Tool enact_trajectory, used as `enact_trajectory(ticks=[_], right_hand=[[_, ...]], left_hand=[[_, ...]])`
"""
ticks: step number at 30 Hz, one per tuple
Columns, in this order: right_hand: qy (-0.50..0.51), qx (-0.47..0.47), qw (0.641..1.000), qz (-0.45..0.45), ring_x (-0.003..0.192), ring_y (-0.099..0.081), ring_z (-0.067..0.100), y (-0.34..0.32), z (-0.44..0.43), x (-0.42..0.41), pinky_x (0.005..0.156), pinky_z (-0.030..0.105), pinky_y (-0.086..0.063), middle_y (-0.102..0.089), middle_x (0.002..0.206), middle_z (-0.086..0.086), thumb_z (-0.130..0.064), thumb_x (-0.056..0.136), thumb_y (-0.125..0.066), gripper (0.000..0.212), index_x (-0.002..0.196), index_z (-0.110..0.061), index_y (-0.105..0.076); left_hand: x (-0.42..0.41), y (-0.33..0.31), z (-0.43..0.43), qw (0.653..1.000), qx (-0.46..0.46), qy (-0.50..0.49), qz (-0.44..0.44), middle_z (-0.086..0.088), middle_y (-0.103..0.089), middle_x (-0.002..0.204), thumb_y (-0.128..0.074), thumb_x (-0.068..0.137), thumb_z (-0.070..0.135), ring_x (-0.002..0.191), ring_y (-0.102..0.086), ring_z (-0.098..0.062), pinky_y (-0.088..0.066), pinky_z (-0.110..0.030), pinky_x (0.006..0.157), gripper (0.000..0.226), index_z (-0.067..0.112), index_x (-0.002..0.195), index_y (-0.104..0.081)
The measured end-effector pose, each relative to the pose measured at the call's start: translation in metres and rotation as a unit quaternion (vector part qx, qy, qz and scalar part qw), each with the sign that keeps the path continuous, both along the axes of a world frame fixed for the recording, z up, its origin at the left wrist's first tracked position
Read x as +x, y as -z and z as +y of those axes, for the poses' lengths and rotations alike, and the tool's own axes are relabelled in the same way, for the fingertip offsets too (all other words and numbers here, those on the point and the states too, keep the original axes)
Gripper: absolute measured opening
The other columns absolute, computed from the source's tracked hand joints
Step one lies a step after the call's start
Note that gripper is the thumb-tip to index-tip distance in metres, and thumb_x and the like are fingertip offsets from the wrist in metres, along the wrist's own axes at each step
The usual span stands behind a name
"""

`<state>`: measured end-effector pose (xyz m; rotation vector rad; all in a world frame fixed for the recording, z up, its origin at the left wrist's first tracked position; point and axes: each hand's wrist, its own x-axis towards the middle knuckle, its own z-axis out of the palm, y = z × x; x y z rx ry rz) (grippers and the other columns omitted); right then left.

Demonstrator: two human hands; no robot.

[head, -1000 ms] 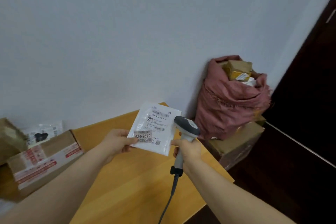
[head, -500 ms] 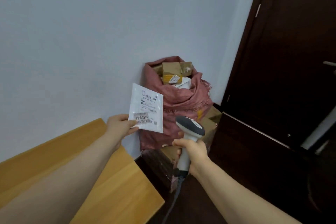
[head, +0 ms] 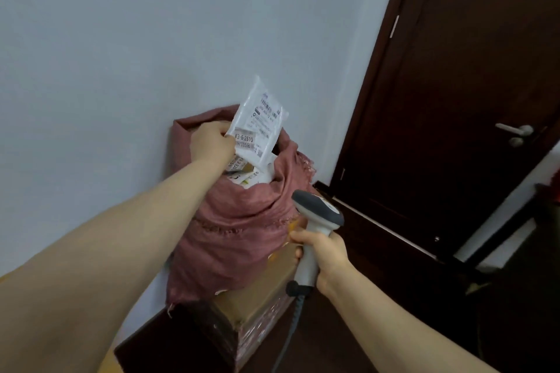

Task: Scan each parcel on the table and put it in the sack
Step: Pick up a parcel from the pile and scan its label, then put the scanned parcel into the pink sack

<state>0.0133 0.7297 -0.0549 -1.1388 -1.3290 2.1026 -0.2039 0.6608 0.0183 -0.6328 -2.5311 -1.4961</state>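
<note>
My left hand [head: 212,145] grips a flat white parcel [head: 259,123] with printed labels by its lower left corner. It holds the parcel upright over the open mouth of the pink woven sack [head: 239,227], which stands against the wall. Several other parcels [head: 248,174] fill the sack's mouth. Lower and to the right, my right hand [head: 322,254] is closed around the handle of a grey and white barcode scanner [head: 316,215]. The scanner's head is level with the sack's right side and its cable hangs down.
The sack rests on a brown cardboard box [head: 257,294] on the floor. A dark wooden door [head: 469,100] with a silver handle [head: 515,130] stands to the right. A sliver of the wooden table [head: 107,365] shows at the bottom left.
My view has turned right from the table to the sack. My left hand has carried the white parcel from beside the scanner up over the sack's mouth. The scanner has dropped away from it.
</note>
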Motion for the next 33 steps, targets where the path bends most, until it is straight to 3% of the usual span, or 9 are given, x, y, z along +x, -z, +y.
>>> enact_trajectory(ticks=[4,10,13,15,18,21,24,28,33], right_hand=[[-0.019,0.005,1.0,-0.002,0.038,-0.047,0.014,-0.006,0.035,-0.041,0.042,0.025,-0.044,-0.056,0.058,0.012,0.008,0.078,-0.068,0.011,0.083,0.002,-0.061],[0.0,-0.035,0.999,-0.022,0.041,-0.047,0.016,0.013,0.072,-0.059,0.043,0.026,-0.044,-0.062,0.058,0.01,0.01,0.077,-0.068,0.027,0.102,0.007,-0.06],[0.002,-0.032,0.999,-0.022,0.042,-0.047,0.016,0.018,0.086,-0.062,0.043,0.027,-0.044,-0.063,0.061,0.011,0.012,0.078,-0.066,0.029,0.106,0.008,-0.059],[-0.005,-0.031,0.999,-0.025,0.042,-0.047,0.016,0.02,0.091,-0.064,0.044,0.026,-0.044,-0.062,0.06,0.012,0.011,0.078,-0.067,0.027,0.104,0.008,-0.06],[-0.021,-0.034,0.999,-0.026,0.042,-0.047,0.017,0.02,0.092,-0.063,0.044,0.026,-0.045,-0.06,0.063,0.014,0.011,0.077,-0.067,0.019,0.093,0.003,-0.059],[-0.047,-0.033,0.998,-0.016,0.041,-0.047,0.016,0.018,0.084,-0.056,0.044,0.026,-0.044,-0.059,0.067,0.016,0.011,0.077,-0.066,0.015,0.084,-0.001,-0.06],[-0.081,-0.039,0.996,-0.005,0.041,-0.047,0.016,0.017,0.065,-0.04,0.043,0.026,-0.044,-0.062,0.063,0.012,0.011,0.078,-0.065,0.018,0.09,-0.001,-0.061],[-0.128,-0.062,0.99,-0.003,0.037,-0.046,0.014,0.023,0.033,-0.013,0.04,0.023,-0.043,-0.065,0.059,0.01,0.009,0.08,-0.065,0.012,0.089,0.001,-0.06],[-0.236,-0.094,0.967,-0.013,0.037,-0.045,0.014,0.043,-0.039,0.031,0.04,0.024,-0.04,-0.062,0.059,0.01,0.009,0.083,-0.063,0.013,0.089,-0.002,-0.064]], left_hand=[[-0.05,0.001,0.049,0.999,-0.045,-0.015,0.024,-0.007,-0.071,0.108,-0.05,0.086,0.007,0.103,-0.061,-0.028,-0.046,-0.033,0.081,0.032,0.018,0.104,-0.074],[-0.087,0.021,0.099,0.984,-0.174,0.003,0.027,-0.005,-0.07,0.087,-0.049,0.084,0.01,0.081,-0.061,-0.027,-0.041,-0.03,0.065,0.027,0.02,0.091,-0.073],[-0.088,0.037,0.118,0.978,-0.208,0.012,0.028,-0.01,-0.066,0.089,-0.051,0.087,0.003,0.079,-0.056,-0.024,-0.033,-0.03,0.057,0.018,0.01,0.085,-0.067],[-0.088,0.044,0.127,0.975,-0.215,0.027,0.038,-0.015,-0.066,0.097,-0.054,0.088,0.008,0.091,-0.059,-0.03,-0.037,-0.034,0.062,0.013,0.006,0.091,-0.067],[-0.082,0.047,0.128,0.961,-0.257,0.048,0.087,-0.015,-0.061,0.111,-0.059,0.089,0.027,0.109,-0.052,-0.033,-0.044,-0.04,0.08,0.027,0.009,0.108,-0.067],[-0.064,0.041,0.115,0.959,-0.259,0.018,0.115,-0.01,-0.056,0.12,-0.054,0.09,0.034,0.119,-0.043,-0.03,-0.04,-0.039,0.09,0.033,0.019,0.118,-0.066],[-0.035,0.038,0.088,0.955,-0.262,-0.011,0.137,-0.01,-0.055,0.123,-0.051,0.091,0.032,0.119,-0.043,-0.029,-0.037,-0.037,0.092,0.033,0.02,0.119,-0.066],[0.027,0.044,0.036,0.96,-0.258,-0.029,0.105,-0.006,-0.053,0.127,-0.054,0.089,0.03,0.118,-0.044,-0.031,-0.039,-0.039,0.094,0.034,0.022,0.121,-0.065],[0.112,0.081,-0.078,0.942,-0.328,-0.072,0.026,-0.007,-0.053,0.127,-0.055,0.088,0.031,0.118,-0.047,-0.028,-0.038,-0.036,0.096,0.04,0.022,0.126,-0.06]])
